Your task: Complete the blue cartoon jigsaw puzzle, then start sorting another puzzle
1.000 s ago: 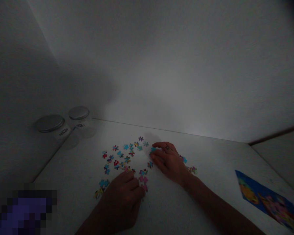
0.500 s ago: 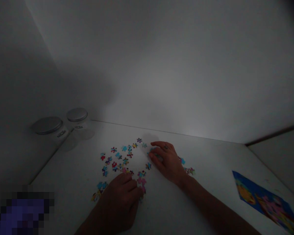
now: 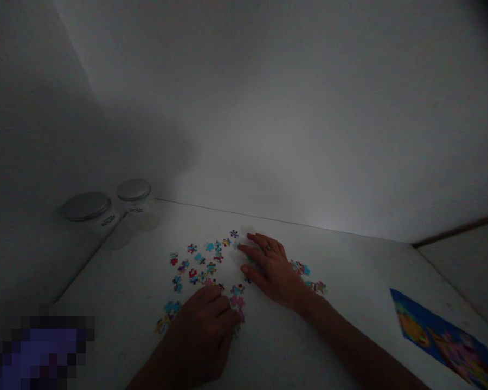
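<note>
Small colourful puzzle pieces (image 3: pixel 192 275) lie scattered over the middle of the white table (image 3: pixel 276 346). My left hand (image 3: pixel 205 330) rests at their near side, fingers curled in; whatever it may hold is hidden under the fingers. Pink pieces (image 3: pixel 238 303) lie just right of it. My right hand (image 3: pixel 270 265), with a ring on one finger, is spread with its fingers apart. One fingertip is at a light blue piece (image 3: pixel 236 246) at the far side of the group. More pieces (image 3: pixel 300 267) lie to the right, beyond my right wrist.
Two clear jars with silver lids (image 3: pixel 86 206) (image 3: pixel 134 189) stand at the back left. A blue picture sheet (image 3: pixel 443 341) lies at the right. White walls (image 3: pixel 268 135) rise behind the table. A pixelated purple patch covers the lower left.
My right hand has shifted slightly left, and its fingers have spread and reached to the light blue piece. My left hand stays curled in place. The view has moved slightly.
</note>
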A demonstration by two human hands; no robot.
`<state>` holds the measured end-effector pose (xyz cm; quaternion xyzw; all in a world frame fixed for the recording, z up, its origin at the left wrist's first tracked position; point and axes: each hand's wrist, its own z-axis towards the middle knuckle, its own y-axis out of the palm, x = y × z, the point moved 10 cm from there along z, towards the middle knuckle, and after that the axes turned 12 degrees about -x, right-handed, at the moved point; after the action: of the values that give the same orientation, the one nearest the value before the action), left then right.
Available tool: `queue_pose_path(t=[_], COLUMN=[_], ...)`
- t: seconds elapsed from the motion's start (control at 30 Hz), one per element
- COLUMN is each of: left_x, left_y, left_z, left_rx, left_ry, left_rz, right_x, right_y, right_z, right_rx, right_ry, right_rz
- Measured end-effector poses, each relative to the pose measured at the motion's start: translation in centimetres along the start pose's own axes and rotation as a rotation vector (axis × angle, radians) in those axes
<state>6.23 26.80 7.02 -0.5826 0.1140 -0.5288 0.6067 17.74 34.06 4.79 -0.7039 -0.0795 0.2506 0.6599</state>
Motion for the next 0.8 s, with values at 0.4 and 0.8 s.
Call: queue_pose_path(t=[0.4,0.8], left_x=[-0.1,-0.5], left_y=[-1.1,-1.4], left_z=[0.2,-0.1], left_rx=[0.052,0.101], left_ry=[-0.038,-0.067], left_rz=[0.037,0.069], right_x=[1.1,-1.7], right_y=[-1.0,-0.7], right_z=[2.8,3.4], right_rx=[-0.054,-0.064], right_ry=[-0.009,-0.167], right_rz=[0.007,0.108])
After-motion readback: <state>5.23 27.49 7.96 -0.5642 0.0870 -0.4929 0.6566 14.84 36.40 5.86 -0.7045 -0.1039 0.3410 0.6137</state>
